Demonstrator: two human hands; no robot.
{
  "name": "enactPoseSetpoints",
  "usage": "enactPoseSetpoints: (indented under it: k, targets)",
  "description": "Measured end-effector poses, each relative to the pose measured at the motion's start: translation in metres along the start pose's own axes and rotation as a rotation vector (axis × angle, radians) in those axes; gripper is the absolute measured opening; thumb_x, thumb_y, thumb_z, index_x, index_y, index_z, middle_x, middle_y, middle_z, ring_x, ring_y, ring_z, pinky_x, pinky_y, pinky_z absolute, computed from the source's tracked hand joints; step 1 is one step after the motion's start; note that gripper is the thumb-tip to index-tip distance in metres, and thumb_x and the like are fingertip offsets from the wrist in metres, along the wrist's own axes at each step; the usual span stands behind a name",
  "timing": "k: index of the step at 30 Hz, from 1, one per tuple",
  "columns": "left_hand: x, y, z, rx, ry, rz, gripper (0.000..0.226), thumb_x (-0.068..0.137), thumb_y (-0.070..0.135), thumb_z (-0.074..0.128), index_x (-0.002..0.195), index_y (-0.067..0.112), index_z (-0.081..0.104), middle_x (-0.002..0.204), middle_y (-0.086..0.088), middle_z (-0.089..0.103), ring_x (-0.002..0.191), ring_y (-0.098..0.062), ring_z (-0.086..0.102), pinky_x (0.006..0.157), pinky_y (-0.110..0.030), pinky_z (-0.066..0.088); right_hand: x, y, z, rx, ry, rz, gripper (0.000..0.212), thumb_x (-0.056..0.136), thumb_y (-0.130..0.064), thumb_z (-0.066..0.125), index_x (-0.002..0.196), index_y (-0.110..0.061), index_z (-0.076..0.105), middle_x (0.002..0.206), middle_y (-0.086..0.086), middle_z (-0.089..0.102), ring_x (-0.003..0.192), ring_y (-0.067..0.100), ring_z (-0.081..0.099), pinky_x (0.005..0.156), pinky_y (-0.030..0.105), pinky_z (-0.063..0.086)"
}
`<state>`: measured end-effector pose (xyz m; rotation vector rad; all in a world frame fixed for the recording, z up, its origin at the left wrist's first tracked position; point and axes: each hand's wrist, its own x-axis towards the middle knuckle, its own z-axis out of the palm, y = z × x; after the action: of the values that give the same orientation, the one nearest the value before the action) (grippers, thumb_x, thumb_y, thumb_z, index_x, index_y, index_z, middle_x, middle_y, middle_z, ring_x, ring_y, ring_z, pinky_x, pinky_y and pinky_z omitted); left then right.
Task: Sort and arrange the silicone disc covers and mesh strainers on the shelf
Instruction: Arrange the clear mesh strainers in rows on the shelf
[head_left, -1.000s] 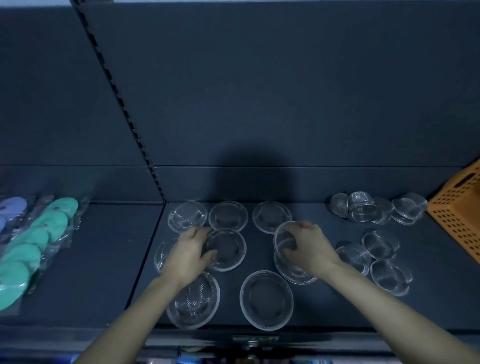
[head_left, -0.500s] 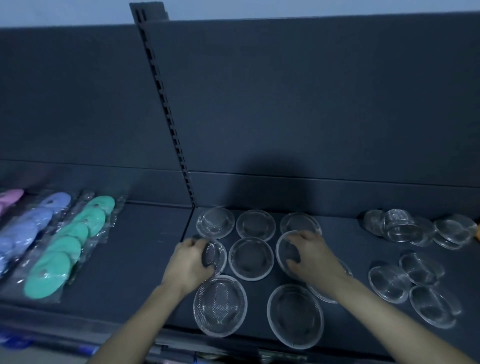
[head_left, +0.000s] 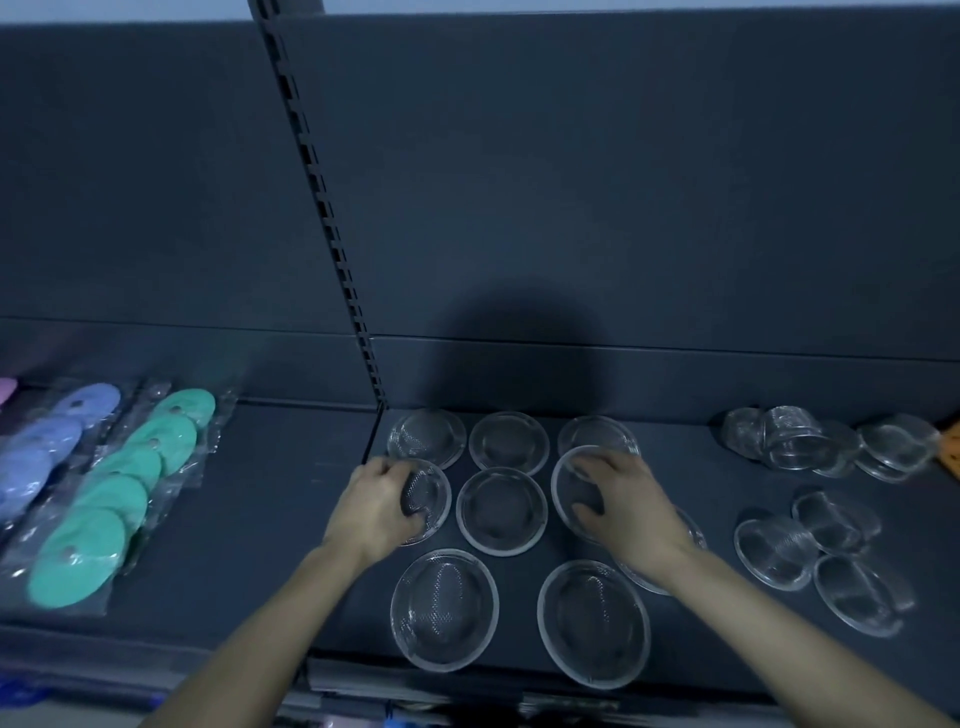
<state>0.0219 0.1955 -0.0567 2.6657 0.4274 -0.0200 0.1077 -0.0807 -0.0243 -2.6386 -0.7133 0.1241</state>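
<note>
At the front lip of the shelf (head_left: 234, 545), front-left strainer (head_left: 444, 609) and front-right strainer (head_left: 593, 623), both large, clear-rimmed, flat, set apart; just behind, left grip (head_left: 376, 506) curled round the left side of a smaller mesh strainer (head_left: 431, 493), fingers over its rim, closed on it; beside that, centre strainer (head_left: 502, 511), flat, between the two hands and clear of both; right grip (head_left: 628, 506) closed on a tilted strainer (head_left: 569, 483), fingertips hooked over the far rim, thumb at the near rim; under the right wrist, part of a hidden strainer (head_left: 693, 525), mostly covered; off to the right, well apart from the hands, three loose strainers (head_left: 774, 553) overlapping in a cluster; farther back, a row of three strainers (head_left: 509, 442) near the foot of the back panel (head_left: 571, 208), the rightmost partly behind the tilted one; far right, a heap of strainers (head_left: 795, 439) tumbled on their sides, an orange basket (head_left: 953, 449) just at the frame edge; left of the slotted upright (head_left: 322, 208), bagged silicone covers in overlapping rows: green disc covers (head_left: 104, 514), purple disc covers (head_left: 41, 457), a sliver of pink disc cover (head_left: 6, 389).
</note>
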Motion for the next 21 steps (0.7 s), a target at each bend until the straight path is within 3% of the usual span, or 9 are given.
enactPoseSetpoints:
  k: [5,10,12,15,18,21]
  targets:
    - [-0.003,-0.002,0.001,-0.020,0.001,0.034,0.062,0.079,0.032,0.071,0.135,0.022,0.046,0.129,-0.001,0.044,0.124,-0.020,0.036,0.101,-0.030,0.037,-0.001,-0.001,0.000,-0.004,-0.019,-0.005,0.051,0.078,-0.020,0.063,0.128,-0.020,0.054,0.134,-0.003,0.048,0.124,0.023,0.039,0.102,0.039,0.039]
    - [-0.021,0.014,-0.003,-0.046,0.094,0.201,0.049,0.084,0.032,0.067,0.129,0.016,0.054,0.128,0.002,0.049,0.121,-0.018,0.040,0.103,-0.026,0.034,-0.001,-0.010,0.000,0.034,-0.021,-0.067,0.051,0.078,-0.019,0.064,0.128,-0.018,0.054,0.134,-0.001,0.048,0.125,0.023,0.040,0.106,0.035,0.037]
    - [-0.032,0.022,-0.006,-0.032,0.019,0.282,0.045,0.085,0.039,0.064,0.123,0.018,0.058,0.119,0.005,0.053,0.114,-0.015,0.047,0.098,-0.025,0.039,-0.002,-0.015,0.002,0.077,-0.020,-0.095,0.053,0.077,-0.018,0.066,0.129,-0.016,0.054,0.134,0.001,0.048,0.127,0.022,0.040,0.107,0.030,0.034]
    - [-0.049,0.029,-0.007,-0.035,-0.220,0.347,0.048,0.079,0.052,0.065,0.118,0.025,0.060,0.107,0.009,0.052,0.104,-0.010,0.052,0.089,-0.026,0.044,-0.002,-0.024,0.004,0.126,-0.035,-0.088,0.057,0.077,-0.019,0.068,0.132,-0.014,0.051,0.136,0.004,0.045,0.129,0.022,0.039,0.108,0.029,0.033]
    - [-0.060,0.028,-0.001,0.086,-0.374,0.362,0.066,0.071,0.054,0.071,0.128,0.029,0.050,0.118,0.005,0.049,0.113,-0.011,0.044,0.094,-0.025,0.041,-0.005,-0.032,0.005,0.174,-0.048,-0.095,0.058,0.078,-0.022,0.069,0.133,-0.016,0.049,0.134,0.004,0.046,0.126,0.018,0.042,0.105,0.023,0.033]
    - [-0.067,0.024,0.006,0.164,-0.344,0.359,0.074,0.072,0.046,0.072,0.137,0.032,0.039,0.128,0.003,0.045,0.120,-0.014,0.039,0.098,-0.023,0.035,-0.008,-0.040,0.008,0.217,-0.071,-0.111,0.060,0.079,-0.026,0.069,0.135,-0.017,0.047,0.135,0.000,0.046,0.124,0.012,0.042,0.100,0.014,0.028]
